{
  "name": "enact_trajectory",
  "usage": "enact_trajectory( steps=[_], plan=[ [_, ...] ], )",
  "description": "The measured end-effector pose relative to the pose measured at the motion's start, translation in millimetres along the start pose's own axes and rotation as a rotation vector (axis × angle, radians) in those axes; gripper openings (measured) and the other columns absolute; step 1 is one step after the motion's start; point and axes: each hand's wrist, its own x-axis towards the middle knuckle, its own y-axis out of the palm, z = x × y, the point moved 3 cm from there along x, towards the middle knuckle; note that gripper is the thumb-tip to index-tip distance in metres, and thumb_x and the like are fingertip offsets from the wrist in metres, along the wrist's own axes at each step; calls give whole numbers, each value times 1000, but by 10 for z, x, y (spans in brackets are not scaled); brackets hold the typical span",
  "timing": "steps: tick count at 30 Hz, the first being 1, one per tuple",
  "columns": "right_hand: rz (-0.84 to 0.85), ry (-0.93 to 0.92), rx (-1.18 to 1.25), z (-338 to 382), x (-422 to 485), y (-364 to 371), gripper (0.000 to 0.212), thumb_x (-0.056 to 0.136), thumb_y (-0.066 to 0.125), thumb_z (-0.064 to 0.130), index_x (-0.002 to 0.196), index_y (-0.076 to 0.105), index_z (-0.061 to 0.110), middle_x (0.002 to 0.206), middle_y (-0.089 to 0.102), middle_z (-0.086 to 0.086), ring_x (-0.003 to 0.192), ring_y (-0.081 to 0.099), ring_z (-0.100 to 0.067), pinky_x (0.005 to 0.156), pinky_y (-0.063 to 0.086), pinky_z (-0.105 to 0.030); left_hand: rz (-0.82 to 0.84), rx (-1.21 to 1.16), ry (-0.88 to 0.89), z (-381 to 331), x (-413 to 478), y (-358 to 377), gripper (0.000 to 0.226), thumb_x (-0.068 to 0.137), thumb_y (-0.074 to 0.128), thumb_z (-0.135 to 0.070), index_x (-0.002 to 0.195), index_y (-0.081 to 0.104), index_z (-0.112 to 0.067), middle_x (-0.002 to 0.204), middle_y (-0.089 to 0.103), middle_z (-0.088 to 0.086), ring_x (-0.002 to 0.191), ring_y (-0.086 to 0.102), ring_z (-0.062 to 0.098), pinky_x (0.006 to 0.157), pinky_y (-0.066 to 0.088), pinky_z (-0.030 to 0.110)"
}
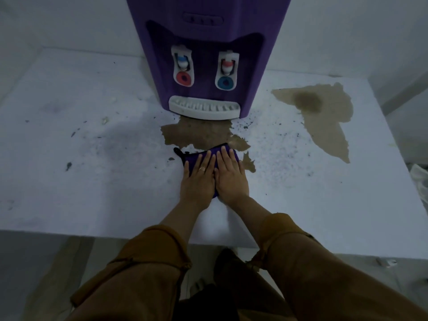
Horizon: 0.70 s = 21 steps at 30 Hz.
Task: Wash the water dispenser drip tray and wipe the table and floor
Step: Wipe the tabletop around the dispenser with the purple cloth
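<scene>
Wiping the bench [92,181]: your left grip [198,179] and right grip [231,179] press flat, fingers straight, on the purple cloth [193,157] at centre frame; sweep evenly through the brown spill [196,133] below the drip tray [203,108].

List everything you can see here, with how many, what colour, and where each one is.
purple plastic water dispenser: one, purple, standing at the back of the table
dispenser taps: two, white with red and blue parts, on the dispenser's front
slotted white drip tray: one, white, at the dispenser's base
flat white table: one, white, under everything
brown liquid puddles: two, brown, one in front of the drip tray, one at the table's right
dark specks: many, blackish, scattered over the table
folded purple cloth: one, purple, at the near puddle's edge under both hands
left hand: flat on the cloth, ring on one finger
right hand: flat on the cloth
</scene>
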Motion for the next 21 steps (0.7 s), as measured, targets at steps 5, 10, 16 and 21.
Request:
enact_trajectory(
  steps=[5,10,16,21],
  plan=[
    [-11,-39,-17,79,480,-25,52,102,21,26,152,10,14,161,4,-2,148,-4,-18,120,0,-35,-33,1,-18,226,412,-53,77,95,43,-34,151,-6,-13,160,-8,1,147,-8,17,116,-11,44],
    [-39,-59,4,144,829,-63,51,102,24,23,151,16,11,160,10,-5,148,-1,-19,119,0,-35,-44,16,-30,374,739,-97,76,95,41,-36,151,-5,-13,160,-5,0,148,-4,17,115,-11,44],
    [-38,-52,19,172,967,-66,51,102,25,23,151,17,10,160,12,-4,148,-1,-18,120,2,-35,-25,-21,-67,412,864,-132,72,98,35,-43,151,-5,-15,160,-4,-2,148,-4,16,116,-10,45],
    [-11,-28,38,178,907,-84,50,102,27,24,150,21,10,158,18,-5,148,4,-20,120,1,-35,8,-128,-113,368,798,-174,70,97,39,-35,152,0,-17,160,1,-5,148,-2,16,116,-8,46]
  ],
)
